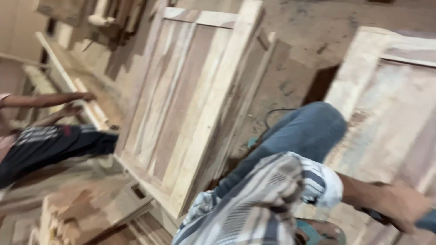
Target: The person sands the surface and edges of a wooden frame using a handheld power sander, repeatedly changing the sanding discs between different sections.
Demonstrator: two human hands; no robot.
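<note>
Right grip (402, 204) closed on dark handle (379, 217) | left unseen | panelled door (190, 104) leaning nearby | co-worker's hands (77, 103) beyond

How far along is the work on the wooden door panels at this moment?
Done: a framed door panel already looks assembled and leans upright. In hand: the right hand grips a dark handle over the pale panel on the right; the blur hides what tool it is. Left: that panel's surface looks rough and patchy. The left hand is out of view. Another person's hands work apart, far left.
</note>
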